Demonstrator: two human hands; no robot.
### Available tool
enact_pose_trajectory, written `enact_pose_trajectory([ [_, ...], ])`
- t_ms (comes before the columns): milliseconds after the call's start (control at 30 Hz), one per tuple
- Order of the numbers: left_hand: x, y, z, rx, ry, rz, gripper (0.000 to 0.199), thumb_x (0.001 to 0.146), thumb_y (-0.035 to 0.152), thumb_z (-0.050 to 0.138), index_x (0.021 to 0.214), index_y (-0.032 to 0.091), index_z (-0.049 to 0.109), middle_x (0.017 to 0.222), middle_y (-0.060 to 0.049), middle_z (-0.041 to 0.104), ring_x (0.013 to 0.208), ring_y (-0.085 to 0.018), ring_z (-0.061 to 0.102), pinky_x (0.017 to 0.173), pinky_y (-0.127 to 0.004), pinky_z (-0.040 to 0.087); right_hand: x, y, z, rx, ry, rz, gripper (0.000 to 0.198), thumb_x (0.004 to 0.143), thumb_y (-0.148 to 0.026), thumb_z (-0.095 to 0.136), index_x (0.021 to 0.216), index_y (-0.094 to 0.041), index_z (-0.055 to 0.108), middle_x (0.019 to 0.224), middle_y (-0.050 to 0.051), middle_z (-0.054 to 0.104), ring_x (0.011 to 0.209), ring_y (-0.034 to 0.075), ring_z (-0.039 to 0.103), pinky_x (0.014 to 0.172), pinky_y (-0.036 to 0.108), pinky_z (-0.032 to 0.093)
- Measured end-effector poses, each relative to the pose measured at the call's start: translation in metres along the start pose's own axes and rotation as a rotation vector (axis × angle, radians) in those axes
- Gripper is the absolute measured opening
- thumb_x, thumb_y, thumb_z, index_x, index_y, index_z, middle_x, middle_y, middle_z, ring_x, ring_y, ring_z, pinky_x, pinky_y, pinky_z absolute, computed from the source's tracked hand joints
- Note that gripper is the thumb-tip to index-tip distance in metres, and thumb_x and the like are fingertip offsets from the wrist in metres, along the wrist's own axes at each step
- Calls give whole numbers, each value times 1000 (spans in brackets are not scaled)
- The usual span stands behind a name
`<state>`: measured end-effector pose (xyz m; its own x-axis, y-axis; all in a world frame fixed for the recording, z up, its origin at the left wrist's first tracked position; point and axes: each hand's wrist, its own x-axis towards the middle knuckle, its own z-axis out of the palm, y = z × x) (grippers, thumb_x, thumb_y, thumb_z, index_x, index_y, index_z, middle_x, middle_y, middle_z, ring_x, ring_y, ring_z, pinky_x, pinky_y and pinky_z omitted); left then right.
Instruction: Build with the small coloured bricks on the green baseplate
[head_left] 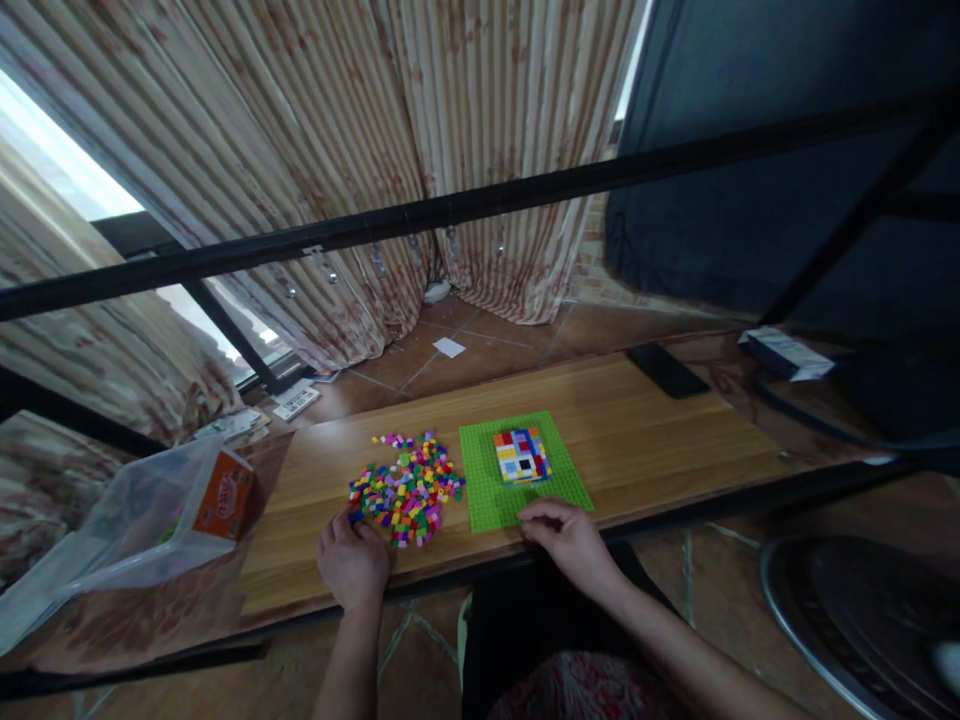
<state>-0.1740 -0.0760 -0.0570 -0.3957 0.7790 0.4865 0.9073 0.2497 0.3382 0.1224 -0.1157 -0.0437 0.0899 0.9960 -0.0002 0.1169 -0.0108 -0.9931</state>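
Observation:
A loose pile of small coloured toy bricks [412, 490] lies on the wooden board. At the pile's near left edge, my left hand [352, 560] has its fingers curled down among the bricks, touching a few dark blue ones; its fingertips are partly hidden. To the right of the pile is a green studded baseplate [484, 505]. A low, multicoloured block of joined bricks [522, 456] sits on it, with a black square on top. My right hand [566, 540] hovers over the baseplate's near edge, thumb and fingers pinched; anything between them is too small to see.
The wooden board [600, 420] carries a black phone [667, 370] at its far right. A clear plastic box [161, 520] with an orange label stands to the left. A blue and white packet [786, 354] lies at the right. A dark rail [480, 205] crosses beyond the board.

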Motion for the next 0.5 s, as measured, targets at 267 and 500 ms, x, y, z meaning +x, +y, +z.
enact_pose_trajectory([
  [267,1,1,-2,-4,-9,-2,34,84,20,42,110,12,61,100,-15,61,97,-29,57,86,-42,44,20,5,-35,128,163,40,24,77,-40,61,83,-19,72,90,8,70,79,20,68,76,36,57],
  [500,2,2,-2,35,-5,7,34,82,19,43,109,11,62,97,-16,62,95,-29,57,83,-42,45,39,3,-31,63,214,40,20,75,-34,61,83,-19,72,86,6,70,73,19,66,72,35,56],
])
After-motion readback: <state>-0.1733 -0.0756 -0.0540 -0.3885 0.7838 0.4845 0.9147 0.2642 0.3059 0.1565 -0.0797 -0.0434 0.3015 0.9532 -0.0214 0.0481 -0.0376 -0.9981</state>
